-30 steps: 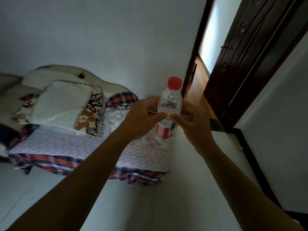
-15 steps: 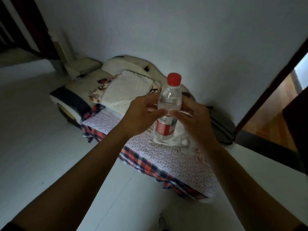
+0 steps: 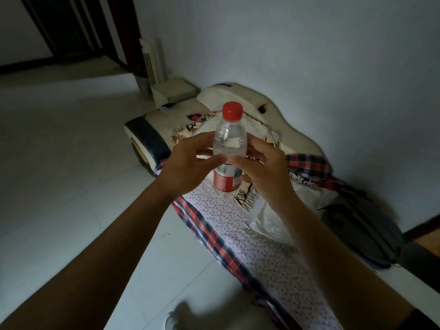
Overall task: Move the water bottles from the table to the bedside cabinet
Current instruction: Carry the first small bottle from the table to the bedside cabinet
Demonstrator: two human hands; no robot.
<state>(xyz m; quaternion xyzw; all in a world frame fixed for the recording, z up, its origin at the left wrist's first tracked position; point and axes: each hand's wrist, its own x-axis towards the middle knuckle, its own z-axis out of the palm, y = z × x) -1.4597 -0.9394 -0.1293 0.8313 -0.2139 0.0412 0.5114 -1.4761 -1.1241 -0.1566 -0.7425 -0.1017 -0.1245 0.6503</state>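
Faces further left than half a second ago: doorway gone from the right edge, low cream unit beside the headboard (image 3: 240,96) now in full view, taken for the bedside cabinet (image 3: 176,91). Grip unchanged.

Holds water bottle (image 3: 229,144) upright in mid-air with both hands at once. Left hand (image 3: 188,167) and right hand (image 3: 262,171) each curl round the clear body above the red label (image 3: 225,181), thumbs nearly meeting in front. Probably doubles the grip to steady a slick bottle while walking.

Keeps red cap (image 3: 232,111) on and uppermost, so no spill.

Carries it over the near edge of the bed (image 3: 262,248), well apart from the bedside cabinet.

Carry judged about midway; set-down not yet begun.
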